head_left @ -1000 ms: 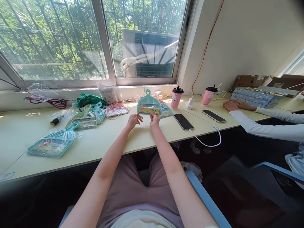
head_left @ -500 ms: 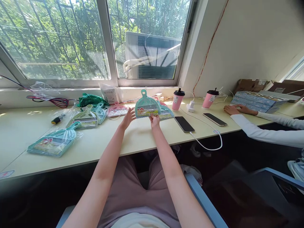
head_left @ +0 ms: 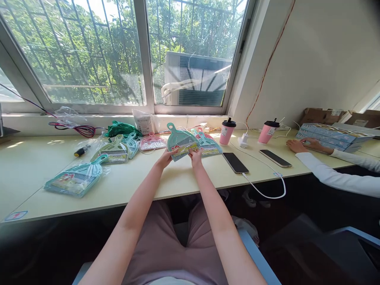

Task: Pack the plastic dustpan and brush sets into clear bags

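A teal mini dustpan and brush set (head_left: pixel 181 139) with a printed label is held up over the table, tilted, its handle loop at the top. My left hand (head_left: pixel 166 158) grips its lower left edge, and my right hand (head_left: pixel 195 156) pinches its lower right edge. Just behind it lie another teal set (head_left: pixel 211 148) and a pink one, partly hidden. To the left are a pink set (head_left: pixel 152 141), an olive green set (head_left: pixel 114 152) and a small teal one (head_left: pixel 132 145). Closer in on the left lies a bagged teal set (head_left: pixel 77 178).
Two pink cups (head_left: pixel 227 132) with black lids, a white charger (head_left: pixel 243 140) and two phones (head_left: pixel 236 162) are on the right. A cable hangs over the table edge. Another person's hands (head_left: pixel 299 145) touch blue boxes (head_left: pixel 329 134). A screwdriver (head_left: pixel 82 151) lies left.
My left hand has moved onto the dustpan set and now grips its left edge. The set has tilted, its right side higher. The head view has shifted slightly.
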`<state>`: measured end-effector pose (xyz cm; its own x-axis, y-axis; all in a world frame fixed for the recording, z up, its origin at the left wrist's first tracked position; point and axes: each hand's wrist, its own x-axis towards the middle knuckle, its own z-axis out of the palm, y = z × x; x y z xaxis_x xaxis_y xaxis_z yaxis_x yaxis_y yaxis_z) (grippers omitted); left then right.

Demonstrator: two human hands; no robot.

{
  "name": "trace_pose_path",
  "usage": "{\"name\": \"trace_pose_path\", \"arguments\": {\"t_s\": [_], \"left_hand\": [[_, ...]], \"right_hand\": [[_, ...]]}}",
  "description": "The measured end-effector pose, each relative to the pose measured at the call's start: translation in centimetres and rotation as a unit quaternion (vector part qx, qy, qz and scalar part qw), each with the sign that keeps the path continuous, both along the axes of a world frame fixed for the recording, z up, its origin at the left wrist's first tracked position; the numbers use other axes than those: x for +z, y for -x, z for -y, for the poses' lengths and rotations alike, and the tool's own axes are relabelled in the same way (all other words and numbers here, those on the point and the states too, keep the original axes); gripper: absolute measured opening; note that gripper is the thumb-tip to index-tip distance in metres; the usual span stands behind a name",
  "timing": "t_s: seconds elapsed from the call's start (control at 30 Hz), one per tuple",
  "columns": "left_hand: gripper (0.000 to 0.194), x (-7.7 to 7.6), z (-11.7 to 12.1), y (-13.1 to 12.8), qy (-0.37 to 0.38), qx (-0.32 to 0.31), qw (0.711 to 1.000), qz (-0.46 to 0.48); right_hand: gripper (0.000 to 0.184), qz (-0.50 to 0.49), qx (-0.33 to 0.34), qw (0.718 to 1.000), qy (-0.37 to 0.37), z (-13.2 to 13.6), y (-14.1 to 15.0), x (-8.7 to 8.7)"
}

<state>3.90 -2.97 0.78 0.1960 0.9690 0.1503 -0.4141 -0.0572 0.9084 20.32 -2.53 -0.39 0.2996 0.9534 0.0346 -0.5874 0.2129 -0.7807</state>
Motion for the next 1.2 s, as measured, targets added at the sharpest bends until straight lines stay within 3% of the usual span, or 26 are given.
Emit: {"name": "trace_pose_path", "arguments": {"t_s": [0.1,0.27,0.43,0.83,1.2], "left_hand": [[0.058,-0.1,0.0,-0.2,-0.006,0.008,1.0,0.004],[0.059,-0.3,-0.5,0.2,-0.016,0.03,0.999,-0.004],[0.062,-0.5,-0.8,0.6,-0.018,0.043,0.999,-0.017],[0.067,-0.2,0.0,-0.1,-0.018,0.016,0.999,-0.033],[0.062,-0.4,-0.2,0.0,-0.015,0.017,0.999,-0.032]], "right_hand": [[0.023,0.007,-0.007,1.0,0.009,0.1,-0.1,0.2],[0.018,0.049,0.041,0.997,0.042,0.3,-0.3,0.6],[0.018,0.065,0.066,0.996,0.018,0.5,-0.3,0.5],[0.016,0.071,0.023,0.995,0.071,0.2,-0.9,0.6],[0.023,0.091,0.057,0.992,0.063,-0.4,-1.6,0.1]]}}
